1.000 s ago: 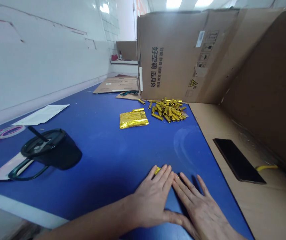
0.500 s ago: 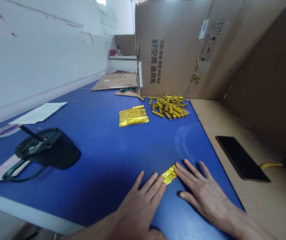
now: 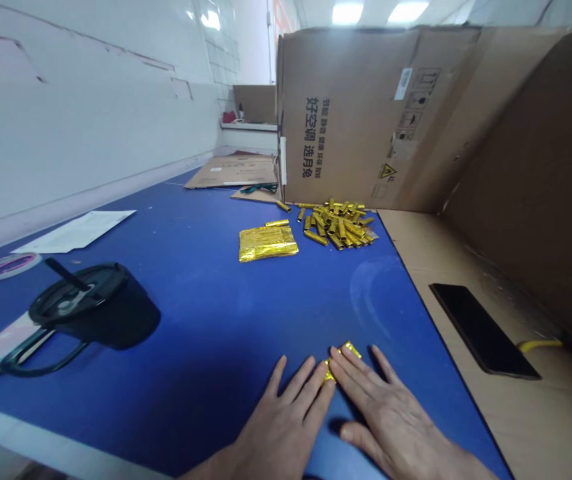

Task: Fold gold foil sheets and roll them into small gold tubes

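Five o'clock: apparently flattening gold foil (image 3: 353, 349) with outspread left hand (image 3: 285, 415) and right hand (image 3: 390, 412); likely needing even pressure next.

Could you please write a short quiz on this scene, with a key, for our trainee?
1. Multiple choice: what do the left hand and the right hand both partly cover?
A) the white paper
B) a small gold foil piece
C) the black phone

2. True or false: the black mug is to the left of both hands.

3. Short answer: which is nearer the large carton, the flat gold bundle or the heap of gold tubes?

Key: 1. B; 2. True; 3. The heap of gold tubes.
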A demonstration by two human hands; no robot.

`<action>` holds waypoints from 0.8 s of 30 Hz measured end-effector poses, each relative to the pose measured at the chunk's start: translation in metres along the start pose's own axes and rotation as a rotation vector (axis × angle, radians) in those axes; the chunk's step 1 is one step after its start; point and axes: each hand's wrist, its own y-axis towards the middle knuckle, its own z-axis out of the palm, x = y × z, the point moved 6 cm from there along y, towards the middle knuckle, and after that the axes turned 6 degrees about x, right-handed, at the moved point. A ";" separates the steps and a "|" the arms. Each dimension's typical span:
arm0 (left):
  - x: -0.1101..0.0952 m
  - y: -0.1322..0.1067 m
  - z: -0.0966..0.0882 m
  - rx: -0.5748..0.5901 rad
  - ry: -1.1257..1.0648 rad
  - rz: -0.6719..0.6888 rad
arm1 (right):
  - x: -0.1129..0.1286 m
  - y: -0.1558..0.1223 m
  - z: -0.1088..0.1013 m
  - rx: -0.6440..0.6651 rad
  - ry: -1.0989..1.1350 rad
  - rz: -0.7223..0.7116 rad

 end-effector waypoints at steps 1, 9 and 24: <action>0.000 0.000 0.000 0.007 -0.003 -0.003 | -0.007 0.000 0.000 0.003 0.002 0.027; 0.007 -0.003 -0.003 -0.070 0.004 0.027 | -0.024 -0.004 0.002 -0.056 -0.042 0.101; -0.005 0.022 -0.022 -0.151 0.056 0.049 | -0.008 -0.013 -0.001 -0.186 -0.151 0.033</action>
